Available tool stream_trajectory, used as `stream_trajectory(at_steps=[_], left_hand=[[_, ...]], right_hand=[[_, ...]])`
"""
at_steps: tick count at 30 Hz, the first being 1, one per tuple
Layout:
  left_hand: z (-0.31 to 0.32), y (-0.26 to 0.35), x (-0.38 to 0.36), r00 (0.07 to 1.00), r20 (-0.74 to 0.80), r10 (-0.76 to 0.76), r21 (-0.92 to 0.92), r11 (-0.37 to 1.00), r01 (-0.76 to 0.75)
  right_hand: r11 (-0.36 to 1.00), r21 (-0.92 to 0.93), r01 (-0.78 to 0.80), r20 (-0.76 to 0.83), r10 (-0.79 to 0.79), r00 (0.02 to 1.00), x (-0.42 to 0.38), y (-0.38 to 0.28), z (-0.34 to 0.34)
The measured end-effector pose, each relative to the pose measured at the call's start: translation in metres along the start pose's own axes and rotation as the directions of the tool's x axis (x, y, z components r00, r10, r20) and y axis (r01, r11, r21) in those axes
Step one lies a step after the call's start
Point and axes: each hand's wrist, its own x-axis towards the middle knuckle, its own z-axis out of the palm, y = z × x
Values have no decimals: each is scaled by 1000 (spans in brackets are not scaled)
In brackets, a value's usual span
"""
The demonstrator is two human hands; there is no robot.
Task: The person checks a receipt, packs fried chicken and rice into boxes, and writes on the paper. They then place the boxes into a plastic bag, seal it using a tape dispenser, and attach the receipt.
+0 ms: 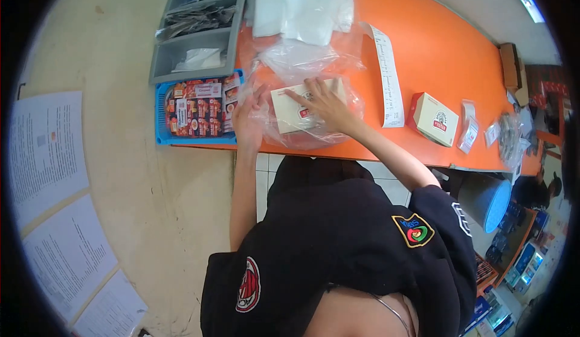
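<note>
A cream box with red print (287, 112) lies on the orange table inside or under a clear plastic bag (338, 132); which of the two is hard to tell. On top of the box rests my right hand (329, 104), its fingers spread across the upper side. My left hand (249, 119) is at the left end of the box, with its fingers closed on the bag's crumpled edge. Beside that hand sits a blue basket (162, 116) filled with red and black sachets (199, 108).
A stack of white plastic bags (296, 10) lies behind the box. Left of it stands a grey divided tray (160, 65). A long receipt (386, 77), a second cream and red box (436, 119) and small packets (468, 128) are to the right. A blue bin (496, 207) stands below.
</note>
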Motion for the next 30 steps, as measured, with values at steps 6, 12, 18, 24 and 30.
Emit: stream_trajectory(at_steps=[6, 12, 18, 24, 30], left_hand=[[42, 6, 9, 969, 246, 20, -8, 1000, -19], [37, 92, -22, 935, 348, -69, -115, 987, 116], [38, 113, -27, 978, 90, -187, 426, 895, 132], [53, 132, -26, 999, 9, 53, 463, 885, -51], [75, 145, -27, 994, 73, -77, 643, 766, 12]], right_hand=[[998, 12, -55, 63, 54, 997, -1, -36, -13], [956, 215, -198, 261, 139, 955, -35, -18, -16], [867, 398, -300, 586, 12, 811, -96, 6, -268], [783, -342, -520, 422, 622, 659, -201, 149, -102], [789, 41, -613, 240, 588, 772, -196, 162, -106]])
